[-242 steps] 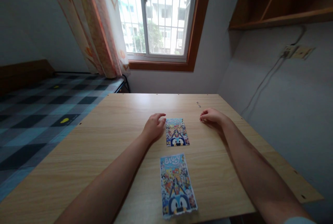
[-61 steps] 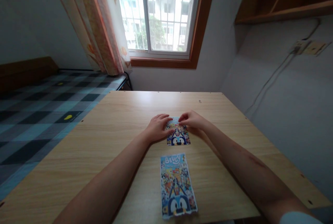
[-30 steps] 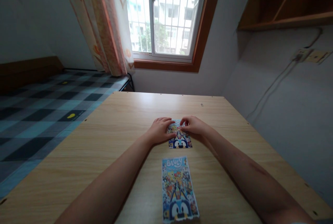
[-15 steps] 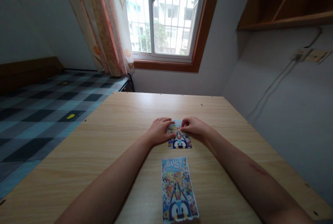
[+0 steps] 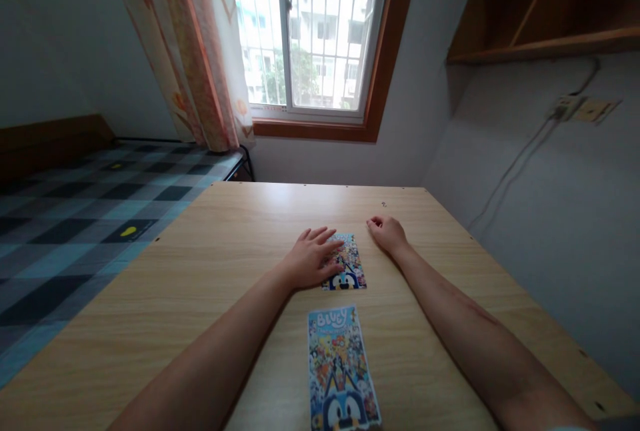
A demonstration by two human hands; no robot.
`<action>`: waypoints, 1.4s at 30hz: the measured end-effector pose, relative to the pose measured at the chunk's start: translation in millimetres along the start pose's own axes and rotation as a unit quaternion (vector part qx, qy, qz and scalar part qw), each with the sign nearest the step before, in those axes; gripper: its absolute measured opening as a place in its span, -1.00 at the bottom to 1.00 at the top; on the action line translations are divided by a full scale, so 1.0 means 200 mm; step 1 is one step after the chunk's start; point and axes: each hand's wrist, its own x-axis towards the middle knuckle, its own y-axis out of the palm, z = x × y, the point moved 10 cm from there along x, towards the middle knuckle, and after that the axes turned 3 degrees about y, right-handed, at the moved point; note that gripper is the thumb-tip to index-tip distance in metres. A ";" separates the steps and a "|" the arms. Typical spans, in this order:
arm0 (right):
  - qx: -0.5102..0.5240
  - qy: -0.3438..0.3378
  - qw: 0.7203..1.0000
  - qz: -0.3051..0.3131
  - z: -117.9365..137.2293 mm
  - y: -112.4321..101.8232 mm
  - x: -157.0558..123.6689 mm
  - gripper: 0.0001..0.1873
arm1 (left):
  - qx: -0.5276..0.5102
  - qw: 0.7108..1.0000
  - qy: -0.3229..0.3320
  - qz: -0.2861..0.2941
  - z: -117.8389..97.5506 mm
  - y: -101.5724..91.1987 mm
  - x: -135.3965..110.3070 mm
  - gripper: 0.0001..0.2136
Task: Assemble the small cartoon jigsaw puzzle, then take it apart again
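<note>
Head view, clock centred on the small card (image 5: 355, 264). Surroundings first. The wood-grain counter (image 5: 165, 291) carries the card, a larger printed sheet (image 5: 340, 357) at 6 o'clock, and a tiny cluster of bits (image 5: 384, 204) between 1 and 2 o'clock, too small to identify. Bed (image 5: 90, 197) with checked cover at 9 o'clock; patterned curtain (image 5: 187, 51) between 10 and 11; barred window (image 5: 325, 37) at 12; wooden shelf (image 5: 540, 47) between 1 and 2; wall socket (image 5: 593, 109) with a hanging cord (image 5: 510, 161) at 2.

Obstruction: the left hand (image 5: 313, 261), at 9 o'clock, lies across the card's left part and hides some of the print. Its grip is wide, fingers spread. The right hand (image 5: 387, 232), at 2 o'clock, is apart from the card, near the bits; grip narrow, fingers curled in. Contents, if any: cannot tell.

Card: flat on the counter, well short of the far edge. Dense many-coloured crowd of cartoon figures, blue dog face with big white eyes along the near edge. The sheet bears a similar design, larger and paler, with "BLUEY" in white at its far end; its near end meets the bottom of the view.
</note>
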 end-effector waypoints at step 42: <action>0.133 0.115 0.981 -0.087 -0.38 0.06 0.37 -0.82 | -0.213 0.932 -0.155 -0.247 0.34 -0.10 -0.03 -0.56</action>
